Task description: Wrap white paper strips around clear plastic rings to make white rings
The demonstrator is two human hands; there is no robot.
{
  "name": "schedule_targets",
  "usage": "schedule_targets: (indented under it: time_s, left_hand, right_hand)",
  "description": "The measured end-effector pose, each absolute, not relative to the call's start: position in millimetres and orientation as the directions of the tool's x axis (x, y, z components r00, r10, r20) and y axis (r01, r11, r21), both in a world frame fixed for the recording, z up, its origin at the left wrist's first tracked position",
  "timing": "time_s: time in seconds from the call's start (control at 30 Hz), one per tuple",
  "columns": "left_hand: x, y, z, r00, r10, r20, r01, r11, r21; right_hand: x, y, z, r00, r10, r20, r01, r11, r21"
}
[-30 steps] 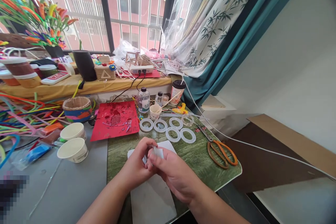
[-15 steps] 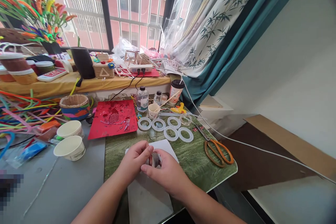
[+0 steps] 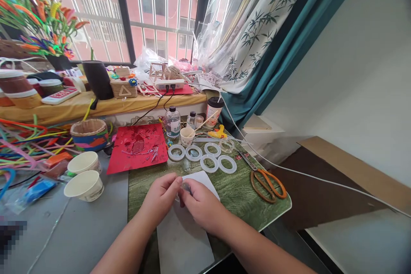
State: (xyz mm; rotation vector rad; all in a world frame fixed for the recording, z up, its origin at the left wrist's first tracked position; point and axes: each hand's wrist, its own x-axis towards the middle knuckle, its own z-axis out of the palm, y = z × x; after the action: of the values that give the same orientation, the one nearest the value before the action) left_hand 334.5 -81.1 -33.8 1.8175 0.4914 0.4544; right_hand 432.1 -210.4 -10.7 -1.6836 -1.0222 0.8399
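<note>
My left hand (image 3: pixel 162 195) and my right hand (image 3: pixel 204 203) meet above a pale grey-white board (image 3: pixel 183 239). Between their closed fingertips is a small translucent greyish piece (image 3: pixel 186 186), mostly covered, so its full shape and kind cannot be told. Just beyond the hands lie several white translucent ring moulds, the closest being a ring mould (image 3: pixel 201 164). A clear thin ring (image 3: pixel 231 145) sits behind them.
Orange-handled scissors (image 3: pixel 271 184) lie on the green tabletop at right. A red sheet (image 3: pixel 112 167) with dark residue is at left, near two paper bowls (image 3: pixel 84 192). Behind the moulds stand a stick-holding paper cup (image 3: pixel 187 138), a bottle (image 3: pixel 172 123) and a yellow glue gun (image 3: pixel 218 132).
The fingers have closed in and shifted around the small piece, which shows less now and has turned. The camera view has moved slightly.
</note>
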Motion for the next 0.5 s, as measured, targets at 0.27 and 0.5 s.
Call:
schedule_targets:
  time_s: [0.27, 0.5]
  left_hand:
    - [334.5, -84.5, -34.3, 0.886, 0.454, 0.093, 0.089, -0.364, 0.927]
    - [332.9, -87.9, -39.4, 0.854, 0.505, 0.123, 0.045, -0.307, 0.951]
  right_hand:
    - [438.1, -212.7, -16.1, 0.357, 0.932, 0.058, 0.543, -0.156, -0.825]
    - [441.3, -212.5, -18.1, 0.408, 0.909, 0.086, 0.644, -0.219, -0.733]
